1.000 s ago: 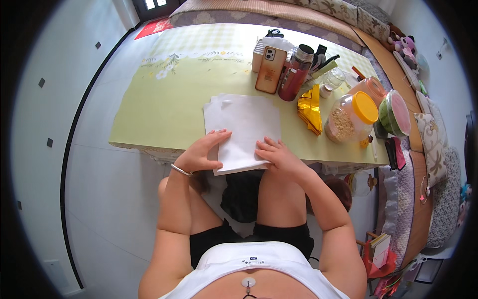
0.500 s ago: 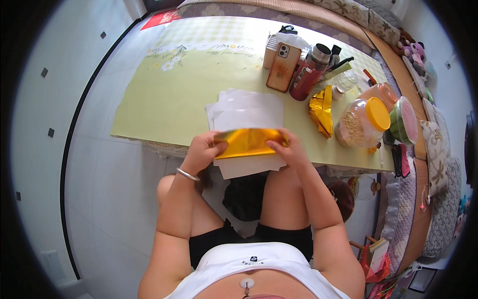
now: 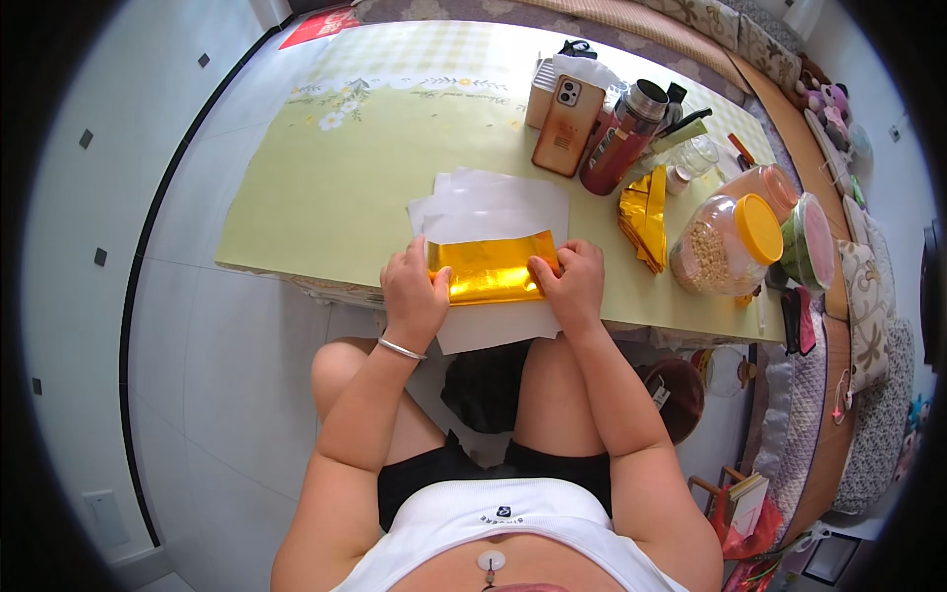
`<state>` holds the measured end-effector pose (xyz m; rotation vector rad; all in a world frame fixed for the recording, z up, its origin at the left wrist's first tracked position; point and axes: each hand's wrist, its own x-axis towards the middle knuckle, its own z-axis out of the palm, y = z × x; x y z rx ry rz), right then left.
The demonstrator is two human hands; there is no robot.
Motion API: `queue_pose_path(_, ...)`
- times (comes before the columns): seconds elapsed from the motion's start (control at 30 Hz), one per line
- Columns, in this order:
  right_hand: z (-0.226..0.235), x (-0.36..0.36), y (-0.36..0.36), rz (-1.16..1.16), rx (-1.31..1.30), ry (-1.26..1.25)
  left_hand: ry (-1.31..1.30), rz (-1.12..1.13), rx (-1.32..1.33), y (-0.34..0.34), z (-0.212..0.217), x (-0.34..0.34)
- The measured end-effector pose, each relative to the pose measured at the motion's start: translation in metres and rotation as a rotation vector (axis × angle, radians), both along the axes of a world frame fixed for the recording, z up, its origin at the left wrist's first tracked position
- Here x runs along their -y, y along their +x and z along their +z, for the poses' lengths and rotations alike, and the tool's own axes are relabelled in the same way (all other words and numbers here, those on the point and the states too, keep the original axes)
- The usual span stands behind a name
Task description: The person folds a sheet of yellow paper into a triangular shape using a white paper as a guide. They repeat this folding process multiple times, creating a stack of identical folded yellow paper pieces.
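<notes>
A shiny sheet of gold foil paper (image 3: 493, 271) stretches between my hands over the table's near edge. My left hand (image 3: 415, 289) grips its left end, thumb on top and fingers behind. The right end is pinched the same way by my right hand (image 3: 574, 281). Beneath the foil lie white paper sheets (image 3: 503, 202), partly covered by it and sticking out past the table edge toward me. A folded bundle of gold foil (image 3: 644, 219) rests on the table to the right of my right hand.
On the table's right side stand a phone (image 3: 569, 126) propped upright, a red thermos (image 3: 617, 148), a glass cup (image 3: 693, 158) and a yellow-lidded jar (image 3: 708, 252) with beige contents. A green tub with a pink lid (image 3: 811, 237) stands near the right edge. A dark red bin (image 3: 676, 400) sits below.
The gold foil has gone from a blurred, slightly curled strip to a flatter sheet showing more of its face. My left hand has turned more upright and shifted slightly right.
</notes>
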<state>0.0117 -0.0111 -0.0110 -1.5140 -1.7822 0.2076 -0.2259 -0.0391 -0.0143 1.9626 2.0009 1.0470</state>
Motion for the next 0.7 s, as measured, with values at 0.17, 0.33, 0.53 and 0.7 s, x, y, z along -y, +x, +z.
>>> queue_pose_path(0.17,-0.0055,-0.0017,0.0005,-0.025,-0.025,0.01,-0.034,0.01,-0.05,0.0017,0.0051,0.0028)
queue_pose_path(0.33,-0.0041,-0.0003,-0.0015,-0.046,-0.005,0.03,-0.035,0.022,-0.062,0.0013,0.0033,0.0027)
queue_pose_path(0.53,-0.0053,-0.0015,-0.0028,-0.05,-0.015,0.013,-0.057,0.072,-0.063,0.0009,0.0081,0.0036)
queue_pose_path(0.7,-0.0049,-0.0018,-0.001,-0.05,-0.002,0.03,-0.056,0.08,-0.069,0.0,0.0031,0.0012)
